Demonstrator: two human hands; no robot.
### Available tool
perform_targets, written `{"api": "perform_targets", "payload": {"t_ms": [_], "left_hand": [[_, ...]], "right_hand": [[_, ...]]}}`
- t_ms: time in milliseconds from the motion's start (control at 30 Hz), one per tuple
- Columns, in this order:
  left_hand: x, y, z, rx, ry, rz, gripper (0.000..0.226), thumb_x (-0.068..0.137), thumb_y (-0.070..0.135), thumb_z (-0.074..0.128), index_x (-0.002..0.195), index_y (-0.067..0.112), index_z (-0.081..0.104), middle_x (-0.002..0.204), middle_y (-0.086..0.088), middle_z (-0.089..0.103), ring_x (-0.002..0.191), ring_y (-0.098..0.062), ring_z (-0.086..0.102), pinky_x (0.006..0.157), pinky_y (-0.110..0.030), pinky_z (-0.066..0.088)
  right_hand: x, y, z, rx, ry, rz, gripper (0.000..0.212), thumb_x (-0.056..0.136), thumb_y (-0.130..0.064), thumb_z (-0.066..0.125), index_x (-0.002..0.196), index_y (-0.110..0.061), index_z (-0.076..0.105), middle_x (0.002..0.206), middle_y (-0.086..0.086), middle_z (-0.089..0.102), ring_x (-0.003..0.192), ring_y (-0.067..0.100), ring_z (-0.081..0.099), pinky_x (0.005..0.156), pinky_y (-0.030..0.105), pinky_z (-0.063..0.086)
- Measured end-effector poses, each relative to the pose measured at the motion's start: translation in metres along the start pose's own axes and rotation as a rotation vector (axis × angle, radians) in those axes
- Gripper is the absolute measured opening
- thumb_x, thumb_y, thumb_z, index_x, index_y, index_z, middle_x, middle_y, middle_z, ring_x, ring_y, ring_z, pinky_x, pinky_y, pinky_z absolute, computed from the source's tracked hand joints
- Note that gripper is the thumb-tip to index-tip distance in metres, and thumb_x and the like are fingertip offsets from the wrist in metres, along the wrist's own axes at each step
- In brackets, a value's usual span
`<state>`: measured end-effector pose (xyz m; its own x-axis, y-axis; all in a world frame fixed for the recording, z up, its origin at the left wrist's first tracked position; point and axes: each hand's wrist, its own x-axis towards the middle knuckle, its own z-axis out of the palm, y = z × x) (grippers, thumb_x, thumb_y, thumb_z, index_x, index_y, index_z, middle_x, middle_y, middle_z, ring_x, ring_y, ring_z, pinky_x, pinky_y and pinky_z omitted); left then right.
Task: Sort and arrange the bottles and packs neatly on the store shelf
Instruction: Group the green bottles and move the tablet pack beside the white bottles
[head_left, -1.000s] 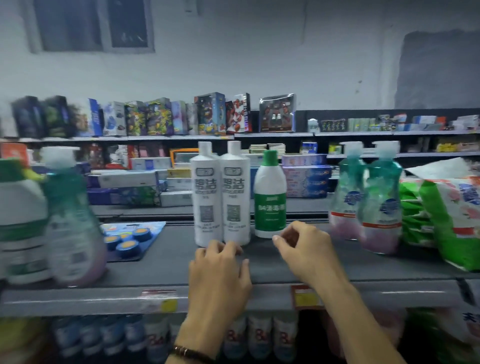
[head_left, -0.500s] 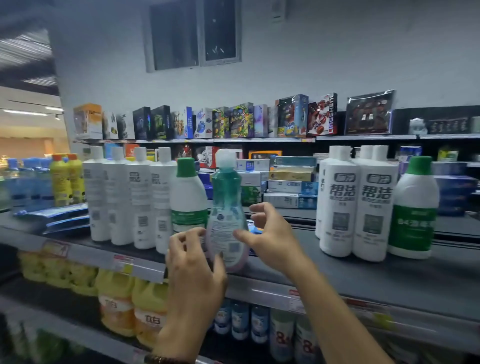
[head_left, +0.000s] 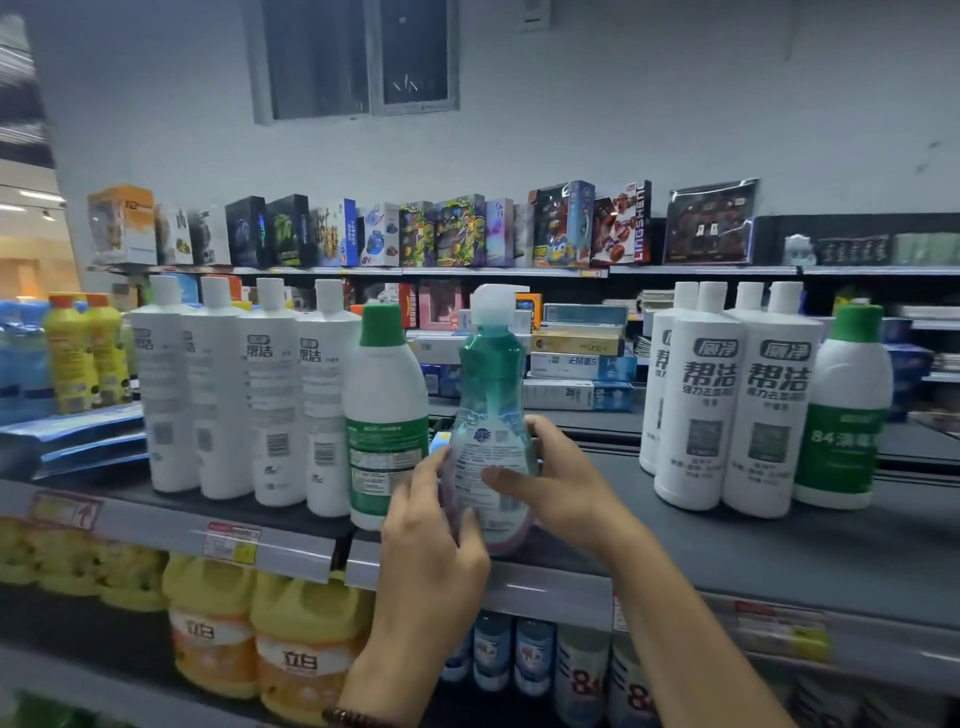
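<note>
teal pump bottle (head_left: 491, 415) upright, just right of green-capped bleach bottle (head_left: 385, 415) | left hand (head_left: 431, 551) and right hand (head_left: 558, 488) both clamp it | right nearer open shelf (head_left: 727, 561)

Both forearms are raised toward the pump bottle (head_left: 491, 415). The left hand (head_left: 431, 551) is curled against its lower left side, beaded bracelet (head_left: 353, 718) worn at the wrist. The right hand (head_left: 561, 483) is wrapped round its right side, thumb across the label.
</note>
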<state>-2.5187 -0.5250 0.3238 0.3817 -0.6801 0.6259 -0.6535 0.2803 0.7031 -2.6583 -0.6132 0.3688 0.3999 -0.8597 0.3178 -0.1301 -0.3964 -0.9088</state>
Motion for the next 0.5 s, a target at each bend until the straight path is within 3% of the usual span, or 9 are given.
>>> {"api": "perform_targets", "payload": {"t_ms": [100,267,367,500], "left_hand": [[-0.001,0.009,0.014,-0.054,-0.033,0.036,0.058,0.093,0.009,0.071,0.145,0.029,0.056,0.129,0.014,0.064,0.12,-0.006,0.06,0.106,-0.031,0.051],[0.004,0.041,0.051,-0.228,-0.151,0.052,0.038,0.095,0.016,0.072,0.117,0.046,0.061,0.112,0.018,0.072,0.104,-0.002,0.071,0.082,-0.023,0.058],[0.013,0.064,0.084,-0.294,-0.158,0.077,0.025,0.092,0.035,0.071,0.113,0.044,0.063,0.107,0.011,0.073,0.099,-0.01,0.074,0.08,-0.036,0.063],[0.03,0.094,0.118,-0.309,-0.124,0.06,0.015,0.092,0.051,0.074,0.101,0.04,0.068,0.094,0.012,0.074,0.087,-0.006,0.073,0.08,-0.041,0.062]], "right_hand": [[-0.011,0.005,-0.025,-0.015,0.046,0.005,0.042,0.087,-0.015,0.085,0.122,-0.02,0.062,0.108,-0.004,0.078,0.1,0.013,0.075,0.087,0.039,0.063],[-0.035,0.014,-0.077,-0.107,0.204,0.027,0.045,0.08,-0.022,0.09,0.116,-0.023,0.063,0.106,0.0,0.077,0.096,0.015,0.076,0.081,0.037,0.064],[-0.054,0.014,-0.101,-0.277,0.344,0.046,0.05,0.076,-0.042,0.092,0.115,-0.034,0.061,0.099,-0.014,0.074,0.086,0.0,0.071,0.072,0.02,0.059],[-0.072,0.019,-0.113,-0.411,0.567,0.06,0.058,0.073,-0.052,0.09,0.118,-0.038,0.056,0.096,-0.018,0.067,0.085,-0.001,0.066,0.076,0.026,0.058]]}}
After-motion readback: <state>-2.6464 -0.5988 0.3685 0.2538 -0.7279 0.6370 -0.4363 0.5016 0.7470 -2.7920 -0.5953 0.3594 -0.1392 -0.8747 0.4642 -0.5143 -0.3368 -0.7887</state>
